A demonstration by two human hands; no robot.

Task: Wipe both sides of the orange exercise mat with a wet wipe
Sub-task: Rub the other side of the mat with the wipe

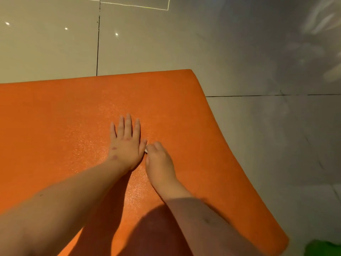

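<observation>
- Lying on the tiled floor (258, 126), the orange exercise mat (55, 117) fills the head view.
- Left hand (125, 145) rests flat on it, fingers straight.
- Right hand (159, 163), just beside, curls round a wet wipe (146, 150), of which only a white sliver shows.

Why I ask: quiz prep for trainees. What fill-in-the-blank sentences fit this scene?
The left hand lies ___, fingers straight, on the textured orange exercise mat.
The right hand curls round a small ___ wipe.
The mat rests on a glossy grey ___ floor with dark grout lines.
Missing: flat; white; tiled.
</observation>
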